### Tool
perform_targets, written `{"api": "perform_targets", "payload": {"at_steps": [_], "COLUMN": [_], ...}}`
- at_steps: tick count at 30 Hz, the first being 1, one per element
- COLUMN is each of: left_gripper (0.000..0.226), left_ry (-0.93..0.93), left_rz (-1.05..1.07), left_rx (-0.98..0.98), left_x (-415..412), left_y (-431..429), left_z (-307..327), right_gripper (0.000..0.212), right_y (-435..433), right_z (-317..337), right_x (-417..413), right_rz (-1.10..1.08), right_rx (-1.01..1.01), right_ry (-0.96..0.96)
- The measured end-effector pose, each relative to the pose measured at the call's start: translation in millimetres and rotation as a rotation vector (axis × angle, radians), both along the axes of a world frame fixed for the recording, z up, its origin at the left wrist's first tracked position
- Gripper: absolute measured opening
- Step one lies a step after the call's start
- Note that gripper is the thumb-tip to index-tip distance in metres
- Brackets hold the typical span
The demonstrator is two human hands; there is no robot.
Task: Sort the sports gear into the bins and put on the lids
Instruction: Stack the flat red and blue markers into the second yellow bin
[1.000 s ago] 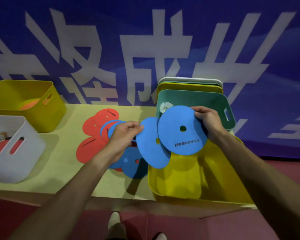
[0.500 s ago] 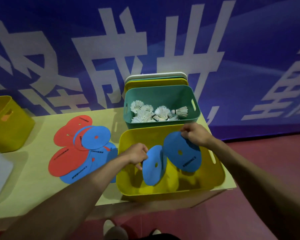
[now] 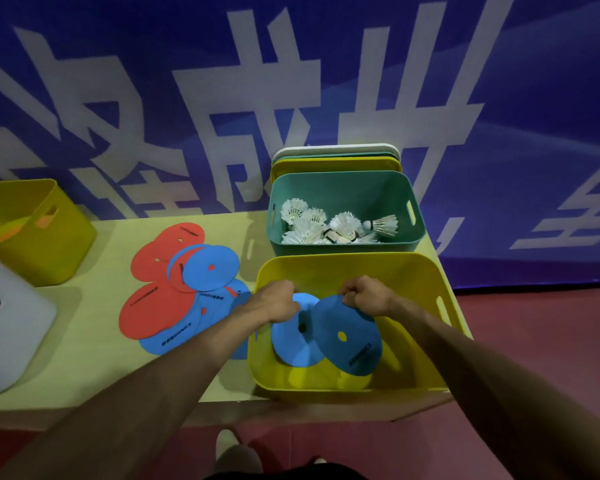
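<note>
Both my hands reach into the near yellow bin (image 3: pixel 426 271) at the table's right front. My left hand (image 3: pixel 274 301) pinches the top edge of a light blue flat disc (image 3: pixel 293 348) that hangs inside the bin. My right hand (image 3: pixel 364 294) pinches the top edge of a darker blue disc (image 3: pixel 350 341) with a centre hole, which overlaps the first. A pile of red and blue discs (image 3: pixel 174 289) lies on the table to the left of the bin. Behind the yellow bin, a green bin (image 3: pixel 343 183) holds several white shuttlecocks (image 3: pixel 329 225).
Stacked lids (image 3: pixel 336 157) lean against the blue banner behind the green bin. A second yellow bin (image 3: pixel 49 237) stands at the far left and a white bin (image 3: pixel 18 327) sits in front of it. The table edge runs just below the near bin.
Both hands have lowered the two blue discs from above the bin down into it. My view has shifted right, so the green bin's shuttlecocks now show.
</note>
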State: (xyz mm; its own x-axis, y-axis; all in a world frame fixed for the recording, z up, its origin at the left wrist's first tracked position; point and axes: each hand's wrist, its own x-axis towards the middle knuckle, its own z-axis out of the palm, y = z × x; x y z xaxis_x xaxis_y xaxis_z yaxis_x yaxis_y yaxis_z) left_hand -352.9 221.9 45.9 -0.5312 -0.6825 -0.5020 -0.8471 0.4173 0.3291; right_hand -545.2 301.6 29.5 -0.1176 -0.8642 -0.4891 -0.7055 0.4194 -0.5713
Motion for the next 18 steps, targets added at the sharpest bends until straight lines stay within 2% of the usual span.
{"api": "perform_targets", "payload": {"at_steps": [2, 3, 5, 7, 10, 13, 18], "left_gripper": [0.029, 0.03, 0.026, 0.019, 0.014, 0.017, 0.018], "left_ry": [0.146, 0.243, 0.42, 0.534, 0.65, 0.742, 0.862], "left_rz": [0.051, 0.097, 0.177, 0.215, 0.267, 0.33, 0.404], "left_rx": [0.066, 0.106, 0.189, 0.232, 0.245, 0.254, 0.238], "left_x": [6, 9, 15, 22, 32, 42, 61], "left_y": [-2, -2, -2, -2, -6, -12, -34], "left_z": [10, 16, 28, 38, 45, 47, 49], "right_gripper": [0.023, 0.023, 0.021, 0.02, 0.023, 0.025, 0.02], "right_y": [-5, -7, -7, -9, -10, -11, -20], "right_z": [-4, -5, -7, -9, -9, -1, 25], "right_x": [9, 12, 18, 18, 13, 11, 21], "right_rz": [-0.024, -0.048, -0.09, -0.089, -0.035, -0.012, -0.018], "right_rx": [0.019, 0.032, 0.064, 0.064, 0.046, 0.032, -0.118], "right_ry": [-0.043, -0.071, -0.109, -0.055, 0.127, 0.215, 0.162]}}
